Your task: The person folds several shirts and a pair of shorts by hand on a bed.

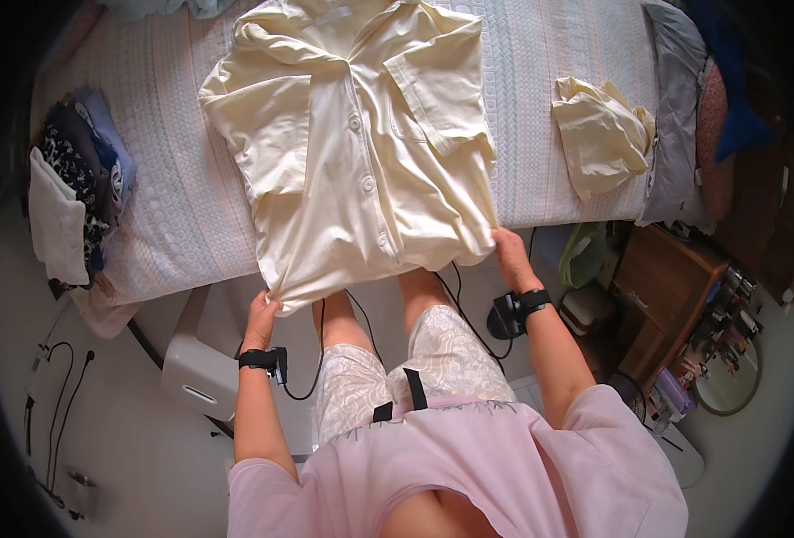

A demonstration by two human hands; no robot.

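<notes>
A pale yellow button-up shirt [343, 179] lies front side up on the bed, its collar away from me and its short sleeves folded in over the front. Its hem hangs just past the bed's near edge. My left hand [261, 316] pinches the left bottom corner of the hem. At the opposite bottom corner, my right hand [512, 255] grips the cloth, a little higher up. Between the two hands the hem is stretched, with creases running through the lower front. Both wrists wear black straps with small devices and cables.
A crumpled pale yellow cloth [599, 134] lies to the right on the bed [532, 54], beside grey bedding [675, 117]. Folded clothes [83, 179] are stacked at the far left. A wooden cabinet [662, 278] stands at right, a white plastic object [201, 363] below the bed edge, cables on the floor.
</notes>
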